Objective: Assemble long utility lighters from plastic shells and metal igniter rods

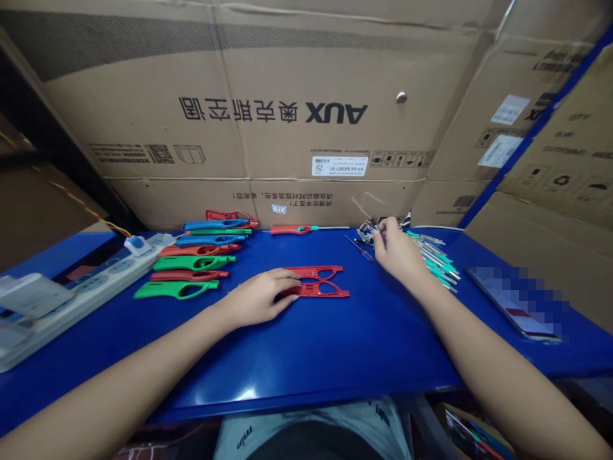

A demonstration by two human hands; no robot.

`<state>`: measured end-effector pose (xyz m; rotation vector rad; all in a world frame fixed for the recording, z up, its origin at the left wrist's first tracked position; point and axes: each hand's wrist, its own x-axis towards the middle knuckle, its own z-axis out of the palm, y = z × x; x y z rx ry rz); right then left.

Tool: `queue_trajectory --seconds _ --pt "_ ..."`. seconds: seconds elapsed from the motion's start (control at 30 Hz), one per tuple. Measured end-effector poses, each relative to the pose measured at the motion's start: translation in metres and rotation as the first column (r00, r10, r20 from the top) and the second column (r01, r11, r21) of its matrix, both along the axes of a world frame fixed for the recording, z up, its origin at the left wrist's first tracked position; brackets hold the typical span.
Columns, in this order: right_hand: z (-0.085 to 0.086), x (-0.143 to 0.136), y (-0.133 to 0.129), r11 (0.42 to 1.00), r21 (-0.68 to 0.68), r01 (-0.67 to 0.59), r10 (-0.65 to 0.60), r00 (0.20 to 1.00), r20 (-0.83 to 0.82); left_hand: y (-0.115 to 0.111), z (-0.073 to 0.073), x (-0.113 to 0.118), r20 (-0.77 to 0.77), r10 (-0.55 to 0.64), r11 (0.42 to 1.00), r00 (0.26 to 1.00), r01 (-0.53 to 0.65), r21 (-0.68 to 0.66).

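Two red plastic lighter casing halves [320, 289] lie side by side on the blue table, their trigger loops toward the right. My left hand [261, 295] rests over their left ends, fingers bent and thumb against the nearer half. At the back right, my right hand [396, 250] reaches into a heap of small wired parts [366, 231] with thumb and fingers pinched together. What sits between those fingertips is too small to make out. Beside and partly behind this hand lie several metal lighter tubes with teal ends [438, 262]. A small screwdriver [360, 249] lies just left of it.
Several coloured lighter casings [191, 263] form a row at left. A red lighter with a long metal tube [292, 229] lies near the back cardboard wall [268, 64]. A power strip [103, 281] runs along the left side; a phone [510, 303] lies at right.
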<state>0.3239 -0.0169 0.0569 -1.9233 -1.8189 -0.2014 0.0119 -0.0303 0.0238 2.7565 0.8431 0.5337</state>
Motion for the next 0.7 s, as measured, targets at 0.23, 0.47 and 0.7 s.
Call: queue_trajectory --seconds 0.23,0.47,0.7 --pt "-0.008 -0.007 -0.004 0.895 0.283 -0.346 0.404 0.896 -0.182 0.000 0.000 -0.002 0.149 0.076 0.997 0.986 -0.077 -0.001" --pt "-0.016 -0.030 -0.024 0.712 0.208 -0.671 0.693 0.719 -0.050 -0.009 -0.006 0.014 0.462 0.241 0.947 0.854 -0.104 -0.303" --pt "-0.020 -0.043 -0.032 0.582 0.174 -0.794 0.806 0.591 -0.001 -0.018 -0.002 0.023 0.441 0.243 0.885 0.864 -0.010 -0.466"
